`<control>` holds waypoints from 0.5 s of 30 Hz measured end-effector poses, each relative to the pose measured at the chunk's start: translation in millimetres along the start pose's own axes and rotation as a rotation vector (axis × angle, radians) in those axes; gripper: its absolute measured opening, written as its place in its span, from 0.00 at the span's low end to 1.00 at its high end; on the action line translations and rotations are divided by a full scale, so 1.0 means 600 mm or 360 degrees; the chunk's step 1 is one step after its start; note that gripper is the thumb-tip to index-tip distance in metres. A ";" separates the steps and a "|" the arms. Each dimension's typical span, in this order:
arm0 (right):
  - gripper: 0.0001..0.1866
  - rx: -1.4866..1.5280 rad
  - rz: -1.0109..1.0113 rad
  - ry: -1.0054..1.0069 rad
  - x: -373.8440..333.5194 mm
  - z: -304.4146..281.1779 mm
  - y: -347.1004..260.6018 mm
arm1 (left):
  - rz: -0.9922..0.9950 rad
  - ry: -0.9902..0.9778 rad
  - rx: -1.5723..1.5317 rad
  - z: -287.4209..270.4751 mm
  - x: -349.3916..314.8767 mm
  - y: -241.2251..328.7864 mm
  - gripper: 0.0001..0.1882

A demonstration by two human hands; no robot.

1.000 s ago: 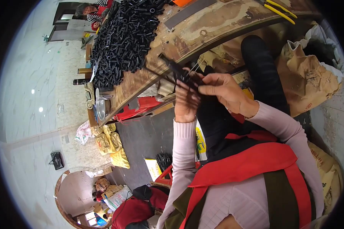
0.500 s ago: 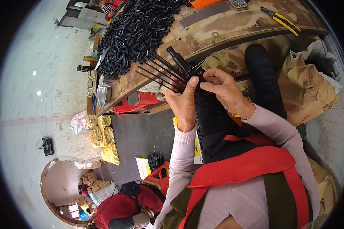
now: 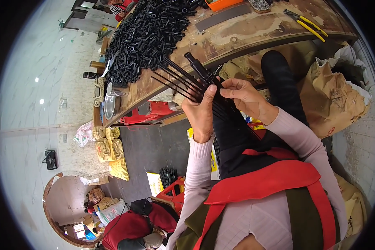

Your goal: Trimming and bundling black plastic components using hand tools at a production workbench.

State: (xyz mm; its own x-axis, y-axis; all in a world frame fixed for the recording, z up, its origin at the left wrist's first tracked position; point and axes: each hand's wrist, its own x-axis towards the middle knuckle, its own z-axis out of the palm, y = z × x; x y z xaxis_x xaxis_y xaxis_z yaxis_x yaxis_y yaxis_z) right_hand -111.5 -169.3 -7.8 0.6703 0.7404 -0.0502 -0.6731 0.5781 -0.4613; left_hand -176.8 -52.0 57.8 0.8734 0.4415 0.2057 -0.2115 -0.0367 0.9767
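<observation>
My left hand [image 3: 199, 110] is wrapped round a bundle of thin black rods with a thicker black tube, which looks like an umbrella frame [image 3: 196, 68]. Its thumb presses against the frame, and the rod ends fan out past the fingers toward the bench. Close to the collar of the tube, my right hand [image 3: 248, 99] has thumb and forefinger pinched together; whatever lies between them is too small to make out. The lower part of the bundle runs over my dark-clothed lap and blends into it.
A wooden bench [image 3: 246, 31] stretches ahead, bearing a heap of black plastic pieces [image 3: 148, 41], yellow-handled pliers [image 3: 308, 25] and an orange tray [image 3: 223, 4]. Brown paper sacks [image 3: 333, 100] stand at right. A person in dark red [image 3: 125, 227] is at lower left.
My right hand's fingers have shifted slightly at the collar, and a thin pale strand seen there earlier no longer shows clearly. The frame stays in my left hand.
</observation>
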 end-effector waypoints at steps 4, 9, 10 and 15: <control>0.10 0.0008 0.0015 0.0028 0.010 -0.005 0.009 | 0.0041 0.0082 0.0144 0.009 0.004 -0.011 0.10; 0.11 -0.0319 -0.0400 0.0225 0.000 0.007 0.027 | 0.0025 0.0064 0.0246 0.004 0.011 -0.017 0.11; 0.11 -0.0313 -0.0398 0.0227 0.000 0.005 0.026 | -0.0012 -0.0002 0.0131 0.004 0.014 -0.018 0.10; 0.11 -0.0274 -0.0310 0.0139 0.005 -0.009 0.017 | -0.0089 -0.0055 0.0011 0.009 0.018 -0.015 0.11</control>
State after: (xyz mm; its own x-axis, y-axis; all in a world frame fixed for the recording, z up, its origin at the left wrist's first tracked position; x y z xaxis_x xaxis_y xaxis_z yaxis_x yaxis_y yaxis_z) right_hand -114.3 -163.1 -17.4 0.8113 0.5843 -0.0187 -0.4709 0.6343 -0.6130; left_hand -163.2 -51.7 51.5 0.8984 0.4117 0.1528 -0.1591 -0.0192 0.9871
